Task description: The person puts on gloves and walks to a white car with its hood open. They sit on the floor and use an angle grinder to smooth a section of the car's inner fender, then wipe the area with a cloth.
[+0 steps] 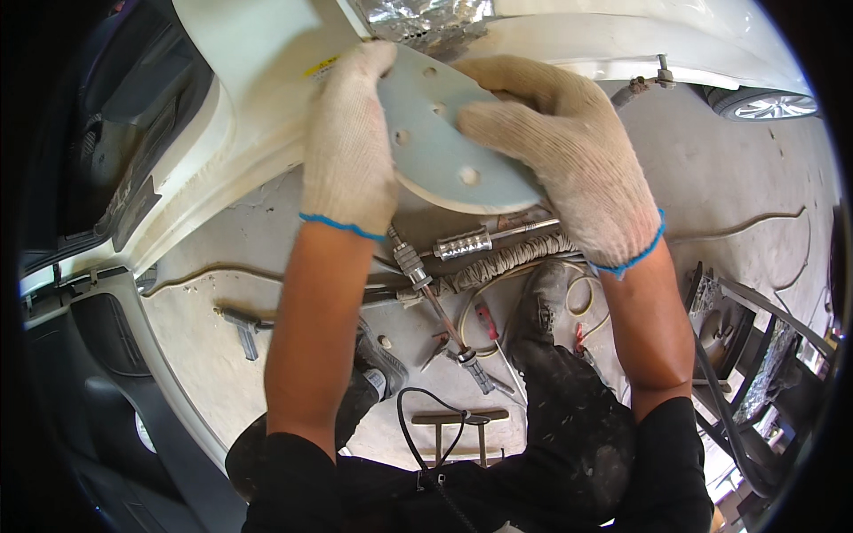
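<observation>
My left hand [349, 147], in a cream knitted glove with a blue cuff, grips the left edge of a pale blue-grey sanding disc [431, 155]. The disc has several round holes and a lighter rim along its lower edge; its upper right part is hidden behind my other hand. My right hand [569, 147], gloved the same way, pinches the disc from the right between thumb and fingers. Both hands hold it up in front of a white car body [258, 80], close to a patch of bare, shiny metal [426, 16].
On the floor between my feet lie a slide hammer [462, 243], a cloth-wrapped cable [506, 264], another metal rod tool [435, 306] and a red-handled tool [486, 322]. A gun-shaped tool [242, 329] lies left. An open car door [133, 382] stands left; a black metal rack [755, 355] stands right.
</observation>
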Demonstrator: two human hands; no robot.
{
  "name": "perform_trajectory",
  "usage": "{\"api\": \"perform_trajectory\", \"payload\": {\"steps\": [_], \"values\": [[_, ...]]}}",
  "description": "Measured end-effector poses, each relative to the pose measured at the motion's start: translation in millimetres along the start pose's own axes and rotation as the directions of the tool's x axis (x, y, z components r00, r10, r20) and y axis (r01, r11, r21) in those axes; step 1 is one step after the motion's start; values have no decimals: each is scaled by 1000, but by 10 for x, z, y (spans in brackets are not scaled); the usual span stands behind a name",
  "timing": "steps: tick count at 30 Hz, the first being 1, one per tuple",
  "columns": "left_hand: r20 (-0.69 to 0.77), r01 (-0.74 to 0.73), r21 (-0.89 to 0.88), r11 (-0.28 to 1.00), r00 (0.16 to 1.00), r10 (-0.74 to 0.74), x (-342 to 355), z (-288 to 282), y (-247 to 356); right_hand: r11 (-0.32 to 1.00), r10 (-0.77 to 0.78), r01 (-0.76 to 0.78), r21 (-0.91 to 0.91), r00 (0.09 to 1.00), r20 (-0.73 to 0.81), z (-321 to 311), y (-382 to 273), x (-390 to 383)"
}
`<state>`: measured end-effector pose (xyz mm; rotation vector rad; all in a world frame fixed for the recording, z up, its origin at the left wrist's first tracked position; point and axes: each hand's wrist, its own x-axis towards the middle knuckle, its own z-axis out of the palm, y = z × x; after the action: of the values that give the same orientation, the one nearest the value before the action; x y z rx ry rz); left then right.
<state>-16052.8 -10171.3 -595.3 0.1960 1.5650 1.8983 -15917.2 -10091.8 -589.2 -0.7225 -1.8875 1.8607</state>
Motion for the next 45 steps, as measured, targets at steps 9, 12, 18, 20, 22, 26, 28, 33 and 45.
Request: {"api": "perform_trajectory", "payload": {"steps": [9,12,18,20,22,26,28,33,45], "values": [[76,40,14,999,996,-41,138,-68,60,992,-99,100,-76,995,22,20,17,140],[76,30,8,1000,997,-30,109,-82,88,985,41,-38,170,999,-16,-41,31,30],[231,54,79,995,970,-71,26,-188,230,997,-49,52,-51,997,61,14,-60,52],[340,51,194,980,933,-116,-61,-216,265,1000,25,-25,-18,1000,-14,-167,-165,-237],[476,-12,306,952,868,-143,-249,-180,247,994,81,-89,-56,989,-127,-332,-329,-673],[769,-464,409,786,639,-23,-676,-36,45,797,30,-68,-600,997,-73,-378,-654,-1551],[691,-444,477,758,722,-12,-956,-191,403,713,-132,-40,-700,973,-190,-409,-783,-1957],[468,-311,471,826,881,65,-1456,-1022,1072,535,321,-72,-842,939,123,252,-1014,-3228],[396,-216,419,882,918,37,-2057,-1758,1018,471,475,284,-835,716,512,1385,-805,-4263]]}}
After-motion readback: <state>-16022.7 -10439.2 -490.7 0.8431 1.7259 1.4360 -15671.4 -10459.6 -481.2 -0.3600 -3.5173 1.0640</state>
